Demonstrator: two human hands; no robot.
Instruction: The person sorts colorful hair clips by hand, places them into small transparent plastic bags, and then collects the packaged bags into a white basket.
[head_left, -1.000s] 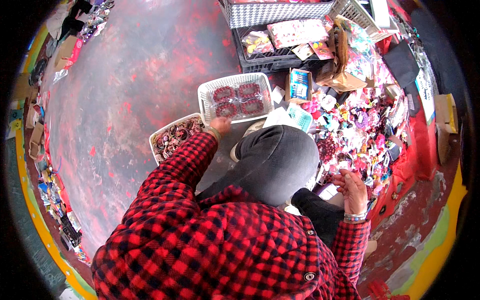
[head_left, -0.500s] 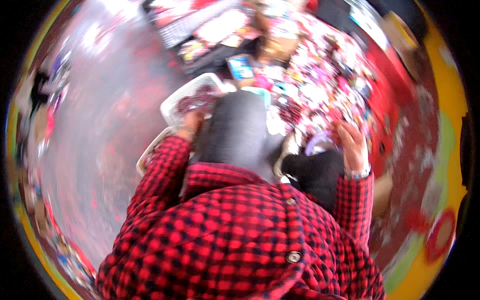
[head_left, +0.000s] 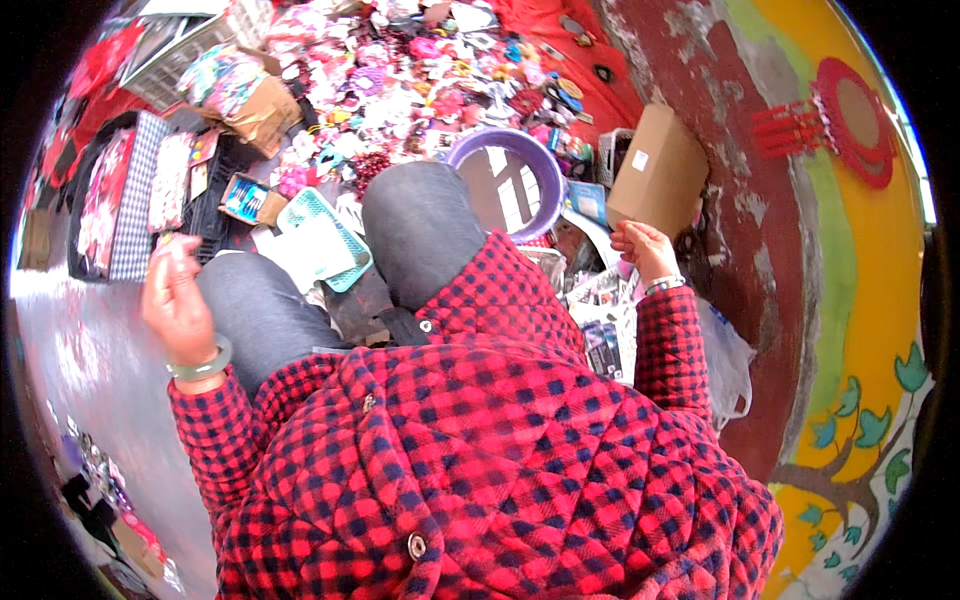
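Note:
My left hand (head_left: 178, 305), with a pale bangle at the wrist, is raised beside my left knee. Its thumb and fingertips come together; whatever they pinch is too small to make out. On the other side, my right hand (head_left: 648, 250) hovers by the near corner of a brown cardboard box (head_left: 660, 165), its fingers curled in a pinch. I cannot see what, if anything, is in them. Between my right knee and that hand stands a round purple basin (head_left: 552, 170) with a shiny brown inside. A turquoise plastic basket (head_left: 345, 240) lies between my knees, a white sheet-like piece over it.
A heap of colourful hair ties and small trinkets (head_left: 400, 85) spreads ahead over red cloth (head_left: 595, 60). Left of it are an open carton (head_left: 268, 115), a checked-sided case (head_left: 138, 200) and a small blue-fronted box (head_left: 245, 200). A clear plastic bag (head_left: 728, 360) lies by my right sleeve.
My view has swung to the right. My left hand has left the white basket of dark red pieces and is lifted. My right hand is now beside the cardboard box, away from the purple basin.

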